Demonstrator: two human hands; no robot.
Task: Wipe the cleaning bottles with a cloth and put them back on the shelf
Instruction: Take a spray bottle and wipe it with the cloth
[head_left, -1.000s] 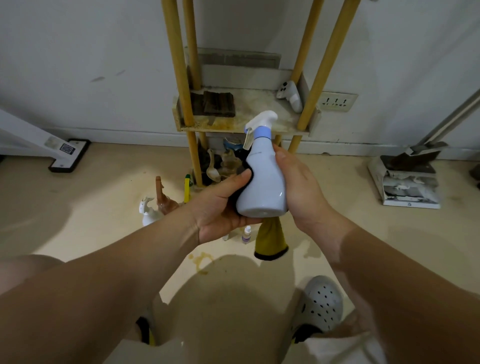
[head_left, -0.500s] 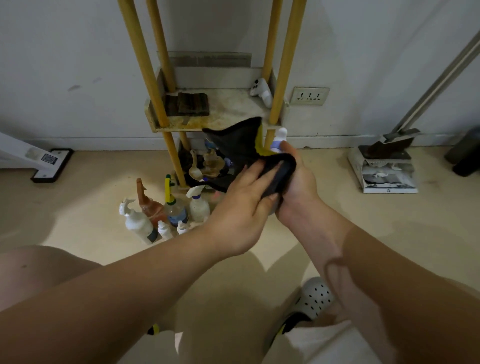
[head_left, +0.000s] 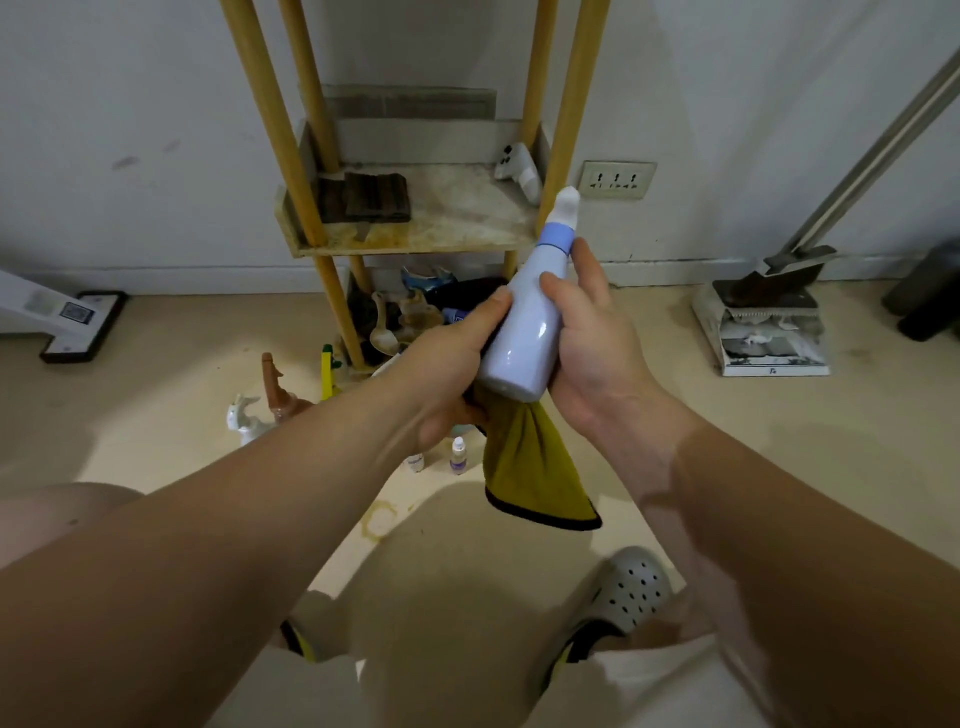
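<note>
Head: bottle (head_left: 524, 332) near shelf (head_left: 415, 244) edge

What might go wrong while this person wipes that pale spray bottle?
The spray bottle is tilted and glossy; it might slip from the right hand and left hand onto the small bottles on the floor. The hanging cloth could brush those bottles over. The shelf looks stained, so a wiped bottle may get dirty again.

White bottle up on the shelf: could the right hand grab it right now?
Probably not yet. The right hand is full, gripping the pale blue bottle. Otherwise the way to the white bottle on the shelf looks open.
</note>
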